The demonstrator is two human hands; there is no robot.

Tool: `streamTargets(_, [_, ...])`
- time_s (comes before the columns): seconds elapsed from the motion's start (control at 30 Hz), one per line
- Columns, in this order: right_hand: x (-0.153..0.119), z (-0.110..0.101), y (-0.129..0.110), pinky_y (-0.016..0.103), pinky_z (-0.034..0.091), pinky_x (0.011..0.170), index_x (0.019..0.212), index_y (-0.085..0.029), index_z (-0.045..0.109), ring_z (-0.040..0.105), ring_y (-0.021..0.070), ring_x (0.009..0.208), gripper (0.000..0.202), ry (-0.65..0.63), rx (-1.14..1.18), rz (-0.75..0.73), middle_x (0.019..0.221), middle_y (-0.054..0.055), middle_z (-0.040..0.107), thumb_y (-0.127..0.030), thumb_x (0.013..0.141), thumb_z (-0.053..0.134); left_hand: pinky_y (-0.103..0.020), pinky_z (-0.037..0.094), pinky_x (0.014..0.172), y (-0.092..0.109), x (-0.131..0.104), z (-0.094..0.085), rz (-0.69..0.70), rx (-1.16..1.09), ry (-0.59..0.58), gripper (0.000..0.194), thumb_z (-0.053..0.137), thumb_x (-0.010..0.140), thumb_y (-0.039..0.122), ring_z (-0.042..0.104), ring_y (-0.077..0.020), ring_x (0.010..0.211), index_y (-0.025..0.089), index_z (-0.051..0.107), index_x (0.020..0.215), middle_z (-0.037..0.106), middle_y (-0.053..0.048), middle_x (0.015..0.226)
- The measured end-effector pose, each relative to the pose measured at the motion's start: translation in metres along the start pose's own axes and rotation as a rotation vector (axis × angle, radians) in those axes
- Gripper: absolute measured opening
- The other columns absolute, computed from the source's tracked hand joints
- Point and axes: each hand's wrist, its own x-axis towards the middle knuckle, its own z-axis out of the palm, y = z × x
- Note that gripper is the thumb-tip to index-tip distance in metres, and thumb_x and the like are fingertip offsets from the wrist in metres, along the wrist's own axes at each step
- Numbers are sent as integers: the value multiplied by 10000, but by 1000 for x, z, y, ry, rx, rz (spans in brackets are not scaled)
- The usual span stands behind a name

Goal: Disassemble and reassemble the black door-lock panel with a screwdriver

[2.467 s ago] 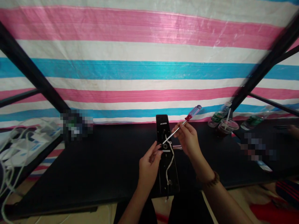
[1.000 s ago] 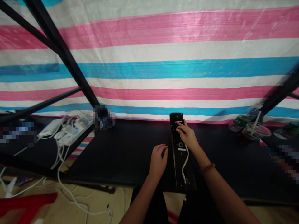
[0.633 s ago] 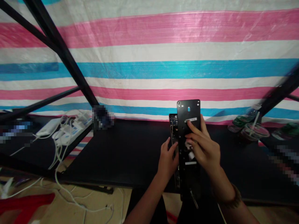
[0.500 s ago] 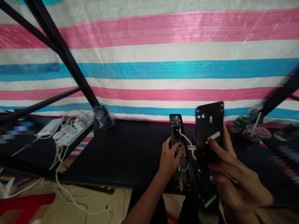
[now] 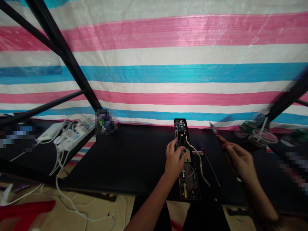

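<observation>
A long narrow black housing (image 5: pixel 196 179) lies open on the black table, showing a circuit board (image 5: pixel 180 124) at its far end and a brass-coloured connector near its front. My left hand (image 5: pixel 173 158) grips its middle, with fingers at the left wall and thumb by a round part. A white cable (image 5: pixel 200 162) trails out of the right side. My right hand (image 5: pixel 240 160), raised to the right, is closed on a thin dark object (image 5: pixel 213 129), blurred, perhaps the black plate seen edge-on. Between the hands a screwdriver (image 5: pixel 210 163) rests on the table.
White power strips (image 5: pixel 77 137) with tangled cables sit at the left. A plastic cup (image 5: pixel 263 138) with a straw and a green-labelled bottle (image 5: pixel 249 124) stand at the right. Black frame bars (image 5: pixel 72 69) rise before a striped sheet (image 5: pixel 168 73).
The black plate's broad face no longer shows. My right hand has turned and moved, uncovering the screwdriver and more of the white cable. My left hand has hardly moved.
</observation>
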Motion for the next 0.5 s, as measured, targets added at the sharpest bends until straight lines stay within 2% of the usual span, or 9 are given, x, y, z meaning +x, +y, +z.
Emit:
streamTargets(0.03, [8,8,21,488,481,1085,885,-202,749,631,346,1247,375,-66,17,69,1263,103,722,-567,819,693,-529,390,1149,2,-1,-2,9,-21,20,221,640,895,142,424,-288,1362,228,683,1094,520,-99,1448])
streamTargets(0.1, [15,21,57,522,411,1136,876,-195,755,620,360,1258,409,-161,9,109,1270,119,713,-590,796,688,-505,412,1129,5,-5,-8,11,-86,75,224,607,917,148,476,-265,1305,227,656,1120,609,-90,1336])
streamTargets(0.23, [24,30,107,527,287,1204,859,-204,756,499,356,1384,404,-222,-117,53,1279,121,707,-590,785,662,-438,489,1028,-3,-23,-34,-63,-169,148,204,551,951,183,579,-234,1151,217,628,1136,675,-84,1143])
streamTargets(0.3, [33,25,124,514,282,1209,876,-221,757,460,344,1415,380,-220,-195,9,1282,107,709,-575,788,650,-424,509,982,-15,-38,-50,-129,-123,110,180,569,944,207,606,-234,1095,221,647,1105,683,-78,1111])
streamTargets(0.37, [45,16,139,506,305,1201,890,-233,752,461,341,1415,351,-218,-253,-29,1279,102,713,-551,795,637,-434,507,976,-30,-54,-63,-178,-40,25,187,579,938,213,610,-241,1089,230,662,1104,698,-68,1102])
streamTargets(0.5, [68,0,161,513,359,1170,867,-237,721,495,343,1389,277,-226,-351,-75,1278,99,715,-476,822,588,-460,507,956,-54,-77,-75,-238,131,-104,208,594,907,170,617,-261,1080,229,681,1087,727,-58,1083])
